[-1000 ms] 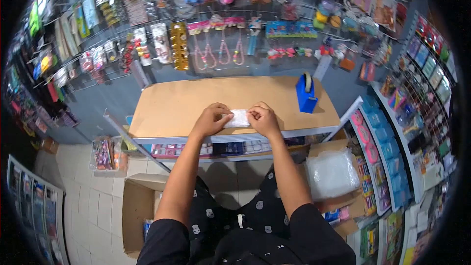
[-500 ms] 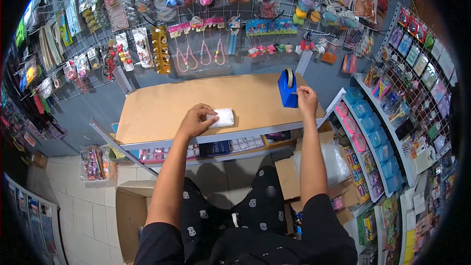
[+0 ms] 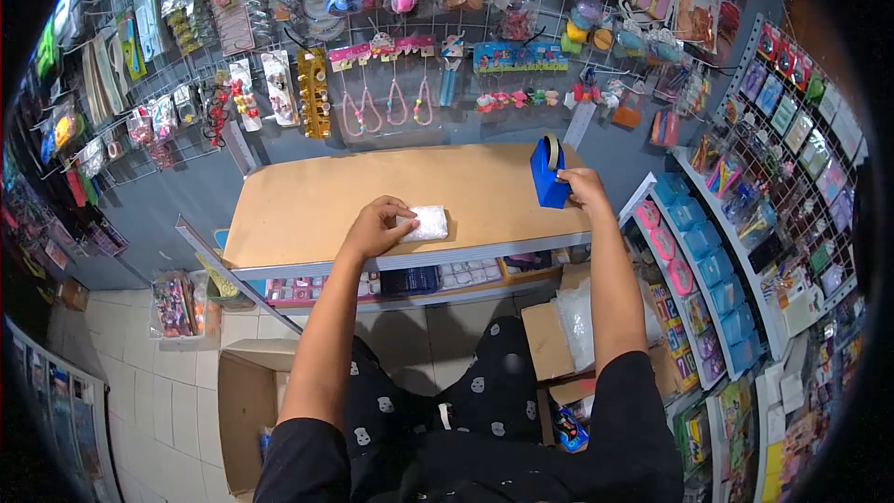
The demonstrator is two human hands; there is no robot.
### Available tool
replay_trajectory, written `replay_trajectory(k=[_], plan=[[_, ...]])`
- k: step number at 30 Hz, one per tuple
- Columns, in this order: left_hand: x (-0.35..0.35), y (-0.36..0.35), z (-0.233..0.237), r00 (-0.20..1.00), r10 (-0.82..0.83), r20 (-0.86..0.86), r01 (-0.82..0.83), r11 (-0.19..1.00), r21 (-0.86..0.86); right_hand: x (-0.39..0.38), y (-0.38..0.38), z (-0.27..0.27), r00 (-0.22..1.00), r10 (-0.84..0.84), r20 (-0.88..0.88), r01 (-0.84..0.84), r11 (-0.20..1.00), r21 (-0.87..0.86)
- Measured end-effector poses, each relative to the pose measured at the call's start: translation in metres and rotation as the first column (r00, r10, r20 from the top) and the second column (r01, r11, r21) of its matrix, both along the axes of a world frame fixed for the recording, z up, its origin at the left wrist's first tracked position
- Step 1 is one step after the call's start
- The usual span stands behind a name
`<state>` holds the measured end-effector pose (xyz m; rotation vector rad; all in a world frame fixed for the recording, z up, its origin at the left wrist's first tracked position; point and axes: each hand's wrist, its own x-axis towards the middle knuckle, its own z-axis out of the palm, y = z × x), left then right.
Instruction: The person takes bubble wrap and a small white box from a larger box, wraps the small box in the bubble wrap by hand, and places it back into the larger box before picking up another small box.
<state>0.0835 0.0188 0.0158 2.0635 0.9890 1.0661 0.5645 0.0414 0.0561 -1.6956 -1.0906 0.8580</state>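
On the tan tabletop (image 3: 326,188) lies a small white wrapped packet (image 3: 428,223), near the front edge. My left hand (image 3: 377,227) holds the packet at its left side, thumb and fingers closed on it. Toward the right end of the table stands a blue tape dispenser (image 3: 549,183) with a roll of tape (image 3: 553,151) in its top. My right hand (image 3: 583,189) is at the dispenser's right side, its fingers pinched together near the roll. Whatever lies between those fingertips is too small to make out.
Wire racks of hanging accessories (image 3: 391,37) rise behind the table. At the right are shelves with blue baskets (image 3: 712,247). An open cardboard box (image 3: 247,414) and a clear bin (image 3: 182,305) stand on the floor at the left. More cartons (image 3: 549,340) are below my right arm.
My right forearm has swung outward to the right, and the right hand has turned slightly at the dispenser. The left hand stays on the packet. The camera view has shifted slightly.
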Motion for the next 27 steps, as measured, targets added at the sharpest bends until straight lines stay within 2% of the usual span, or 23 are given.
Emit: replay_trajectory(k=[2,5,10,13,17,19,22,25,27], plan=[[0.001,0.0,0.0,1.0,-0.001,0.006,0.001,1.0,-0.011,0.008,0.011,-0.016,0.988,0.003,-0.154,0.002,0.999,0.034],[0.0,0.0,0.0,1.0,-0.01,0.021,0.01,1.0,-0.008,-0.01,-0.01,0.004,0.984,-0.02,-0.178,0.024,1.0,0.019],[0.001,0.004,-0.005,0.999,-0.024,0.04,0.023,0.999,0.027,-0.009,-0.014,-0.003,0.966,-0.016,-0.26,0.031,0.998,0.054],[0.0,0.001,0.001,1.0,-0.019,0.019,0.02,0.998,-0.056,-0.006,-0.012,-0.006,0.95,-0.002,-0.313,0.021,0.998,0.057],[0.001,0.004,-0.003,0.999,-0.023,0.029,0.022,1.0,0.013,-0.017,-0.02,0.018,0.92,-0.062,-0.387,0.064,0.998,-0.009],[0.001,0.008,-0.009,0.999,-0.035,0.042,0.03,0.993,0.111,-0.012,-0.011,0.018,0.929,-0.052,-0.365,0.045,0.999,-0.026],[0.001,0.005,-0.005,1.0,-0.021,0.011,0.019,0.994,0.107,-0.011,-0.013,0.012,0.944,-0.039,-0.328,0.04,0.999,-0.003],[0.002,-0.002,0.004,1.0,0.022,-0.006,-0.023,0.994,-0.109,-0.01,-0.018,0.005,0.961,-0.038,-0.273,0.051,0.998,0.042],[0.0,0.001,0.001,1.0,-0.002,0.002,0.002,1.0,-0.023,-0.009,-0.023,-0.008,0.976,-0.045,-0.213,0.058,0.997,0.057]])
